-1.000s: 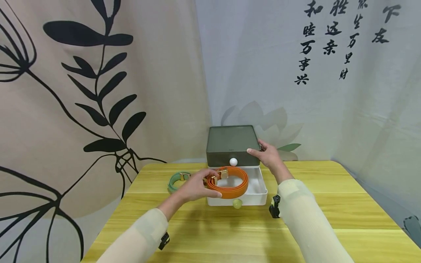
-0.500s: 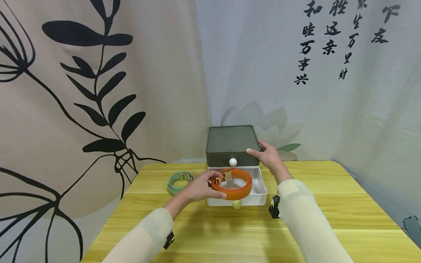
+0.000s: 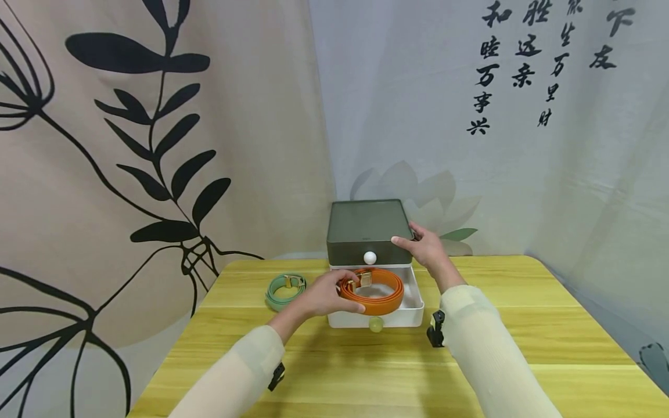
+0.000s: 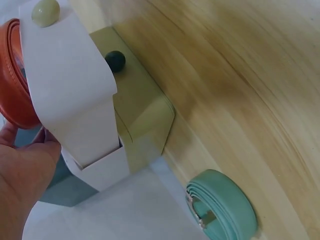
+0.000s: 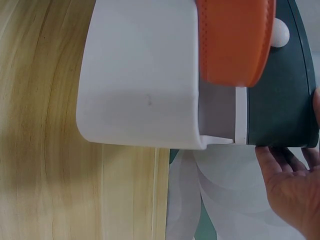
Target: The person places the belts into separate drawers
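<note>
My left hand (image 3: 325, 295) pinches the left side of a coiled orange belt (image 3: 381, 304) with a gold buckle, thumb in front. The coil overlaps the pulled-out white drawer (image 3: 416, 313) in the head view. From the right wrist, the orange strap (image 5: 232, 45) shows over the drawer's opening. On the back right, my right hand (image 3: 427, 249) grips the dark green top (image 3: 368, 223) of the drawer box, its thumb on the upper front corner. A coiled green belt (image 3: 277, 301) with a gold buckle lies on the table, left of the box.
The top drawer has a white knob (image 3: 370, 257), the white drawer a pale green knob (image 3: 376, 324). Below it, an olive drawer (image 4: 145, 102) with a dark knob (image 4: 115, 61) is closed. A printed curtain (image 3: 272, 145) hangs behind the wooden table (image 3: 512, 325).
My left hand has carried the orange belt a little to the right, further over the white drawer. The right hand stays on the box, and the green belt has not moved.
</note>
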